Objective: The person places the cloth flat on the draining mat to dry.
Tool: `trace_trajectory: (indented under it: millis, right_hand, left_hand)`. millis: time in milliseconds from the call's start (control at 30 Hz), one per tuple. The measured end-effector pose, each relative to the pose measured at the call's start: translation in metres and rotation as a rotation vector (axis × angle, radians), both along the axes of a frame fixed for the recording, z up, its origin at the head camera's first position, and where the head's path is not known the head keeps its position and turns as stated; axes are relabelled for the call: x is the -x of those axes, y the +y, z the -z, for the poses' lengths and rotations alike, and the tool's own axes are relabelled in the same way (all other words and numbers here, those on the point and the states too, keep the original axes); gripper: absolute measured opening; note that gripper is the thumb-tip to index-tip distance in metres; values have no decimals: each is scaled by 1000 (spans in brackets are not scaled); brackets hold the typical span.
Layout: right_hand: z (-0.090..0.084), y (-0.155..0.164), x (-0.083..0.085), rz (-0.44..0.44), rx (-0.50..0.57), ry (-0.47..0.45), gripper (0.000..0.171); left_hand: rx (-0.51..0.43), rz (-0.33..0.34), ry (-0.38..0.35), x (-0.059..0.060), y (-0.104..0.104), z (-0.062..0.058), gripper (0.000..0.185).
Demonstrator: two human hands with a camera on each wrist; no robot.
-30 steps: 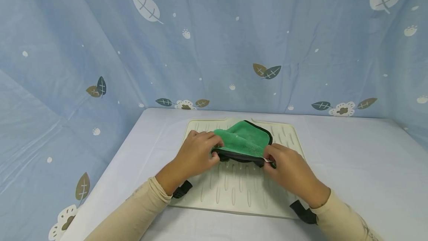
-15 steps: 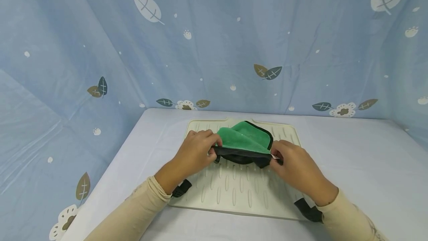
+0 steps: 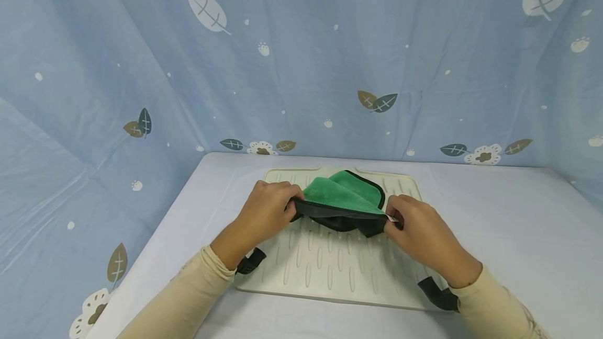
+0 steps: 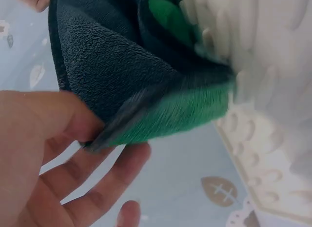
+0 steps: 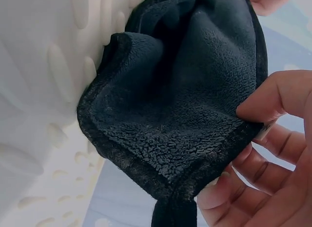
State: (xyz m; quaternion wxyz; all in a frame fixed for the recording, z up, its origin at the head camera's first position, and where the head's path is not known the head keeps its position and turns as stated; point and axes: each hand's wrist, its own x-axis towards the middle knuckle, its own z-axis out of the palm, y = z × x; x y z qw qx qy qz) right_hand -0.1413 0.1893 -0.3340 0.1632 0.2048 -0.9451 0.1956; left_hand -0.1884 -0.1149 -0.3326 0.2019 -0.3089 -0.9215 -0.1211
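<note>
Both hands pinch the near edge of one cloth. At its left corner the left hand (image 3: 266,211) holds the fabric between thumb and curled fingers; the left wrist view shows the thumb (image 4: 58,114) on the dark face and the fingers (image 4: 105,180) beneath the green pile. At the opposite corner the right hand (image 3: 416,229) grips in the same way, and the right wrist view shows its thumb (image 5: 273,97) pressed onto the dark fleece with the fingers (image 5: 234,188) curled under the hem.

Between them hangs the green and black cloth (image 3: 344,200), lifted at the front so that its dark underside sags in a shallow curve, while its far part, green side up with a black binding, lies on the mat. A small white tag shows at the corner held by the right hand.

Under the cloth lies a cream ribbed mat (image 3: 330,268), flat on a pale table (image 3: 518,234), with the cloth over its far half. Cream sleeves (image 3: 188,292) cover both forearms, and black straps (image 3: 247,263) sit at the wrists. Behind and to the left of the table hangs a blue curtain (image 3: 301,56) printed with leaves and flowers.
</note>
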Motion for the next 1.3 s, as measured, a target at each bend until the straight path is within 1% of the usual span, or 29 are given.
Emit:
trace_trajectory:
  millis: [167,267,333,433,600,767,900,1000,1133,1300]
  right_hand:
    - [1,1,1,-27,21,1,21]
    - [2,2,0,-74,42,-19,23]
    - [2,2,0,-115,42,-39,26]
    - [1,4,-1,-187,15,-87,26]
    - [1,6,-3,-280,-49,-182,24]
    - [3,4,-3,-317,-83,-269,24]
    - [8,2,-2,-343,-93,-357,24]
    - [12,1,-2,-367,-91,-396,25]
    - [17,-1,-1,-391,-83,-398,27]
    - [20,-4,-1,-382,-84,-419,27]
  left_hand:
    - [-81,19,69,0,-3,-7,25]
    - [-105,47,72,0,-4,-11,25]
    - [-103,73,51,0,-6,-12,26]
    - [-68,120,-24,-2,-8,-14,27]
    - [31,178,-240,-7,-11,-17,27]
    - [108,193,-452,-8,-11,-14,28]
    - [131,190,-577,-9,-10,-9,29]
    - [144,189,-630,-10,-8,-5,29]
    - [155,179,-665,-12,-6,-4,28]
    - [173,156,-703,-14,-4,-5,29]
